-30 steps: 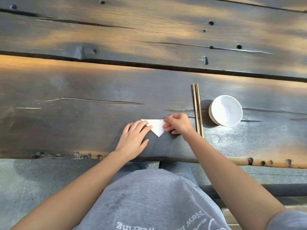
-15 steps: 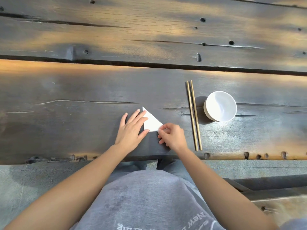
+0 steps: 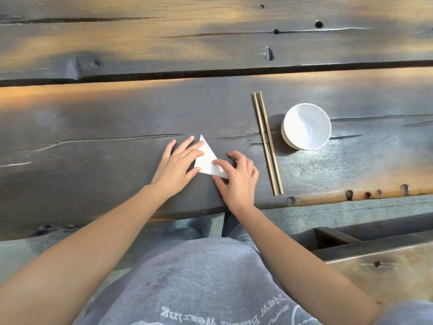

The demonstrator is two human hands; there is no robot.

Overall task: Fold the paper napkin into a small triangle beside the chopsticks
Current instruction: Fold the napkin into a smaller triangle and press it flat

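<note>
A white paper napkin [image 3: 207, 160] lies flat on the dark wooden table, folded into a small triangle with one tip pointing away from me. My left hand [image 3: 177, 164] rests flat on its left edge, fingers spread. My right hand [image 3: 236, 177] presses its lower right corner, forefinger and thumb on the paper. A pair of wooden chopsticks [image 3: 267, 141] lies side by side to the right of the napkin, a hand's width away.
A white bowl [image 3: 307, 126] stands right of the chopsticks. A dark gap [image 3: 210, 72] runs between the table planks farther back. The table's front edge [image 3: 117, 221] is close to my body, with a wooden bench [image 3: 375, 261] lower right.
The napkin went from a down-pointing triangle to a smaller one pointing away. My right hand moved from its top right corner to its lower right corner. My left hand stayed on the left side.
</note>
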